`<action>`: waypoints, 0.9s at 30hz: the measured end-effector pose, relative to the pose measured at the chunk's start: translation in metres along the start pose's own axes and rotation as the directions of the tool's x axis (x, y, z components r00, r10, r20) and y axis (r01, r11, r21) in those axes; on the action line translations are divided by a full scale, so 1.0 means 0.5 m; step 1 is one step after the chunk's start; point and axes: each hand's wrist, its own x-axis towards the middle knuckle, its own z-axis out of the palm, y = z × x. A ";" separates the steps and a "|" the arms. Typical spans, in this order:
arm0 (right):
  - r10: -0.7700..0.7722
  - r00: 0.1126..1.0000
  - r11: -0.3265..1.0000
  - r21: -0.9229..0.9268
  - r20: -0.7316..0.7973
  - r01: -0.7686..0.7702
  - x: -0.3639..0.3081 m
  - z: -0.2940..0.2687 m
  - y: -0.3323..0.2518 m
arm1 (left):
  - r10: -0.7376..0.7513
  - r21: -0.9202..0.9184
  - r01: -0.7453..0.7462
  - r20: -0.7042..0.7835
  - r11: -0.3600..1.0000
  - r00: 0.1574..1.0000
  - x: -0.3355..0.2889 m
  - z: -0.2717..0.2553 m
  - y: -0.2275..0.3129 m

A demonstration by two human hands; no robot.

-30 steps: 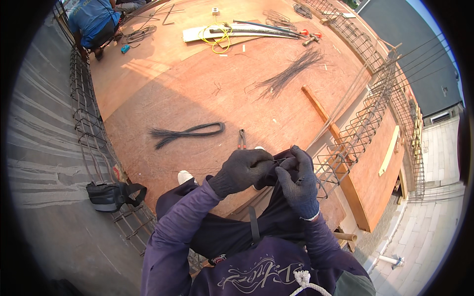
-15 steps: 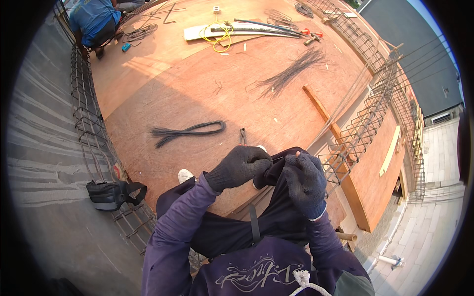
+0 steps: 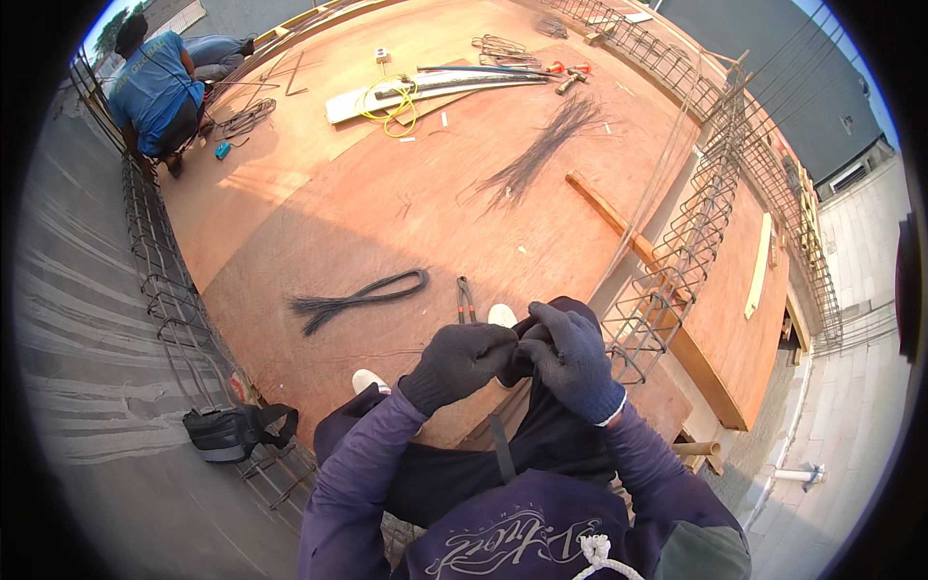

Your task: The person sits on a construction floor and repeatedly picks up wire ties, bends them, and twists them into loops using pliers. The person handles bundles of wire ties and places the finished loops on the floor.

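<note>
My left hand and my right hand, both in dark knit gloves, meet above my right knee. Fingers of each are closed in a pinch, with the fingertips touching or nearly so. Whatever lies between them is too thin or too covered to make out. Beyond my hands, pincers with red handles lie on the plywood deck near my right shoe. A bundle of thin dark wire, bent into a loop, rests left of the pincers.
Steel rebar cages run along the left wall and at my right. A wooden beam lies beside the right cage. Farther off are loose wires, a hammer and a yellow cable. A black bag sits left; a person crouches far left.
My right hand has turned over toward the left and closed in on my left hand's fingertips. The thin strand seen between them earlier is now hidden. The whole view has shifted slightly.
</note>
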 end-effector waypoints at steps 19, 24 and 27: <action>0.345 0.927 0.892 0.256 0.148 -0.373 -0.015 -0.022 0.045 | 0.026 0.360 -0.064 0.111 0.931 0.993 0.007 0.037 -0.016; 0.463 0.872 0.838 0.241 0.160 -0.489 -0.015 -0.066 0.086 | -0.074 0.139 0.065 0.061 0.988 0.995 0.015 -0.015 -0.044; 0.456 0.884 0.844 0.264 0.104 -0.466 -0.008 -0.088 0.076 | -0.116 0.025 0.115 0.048 0.993 0.992 0.013 -0.015 -0.041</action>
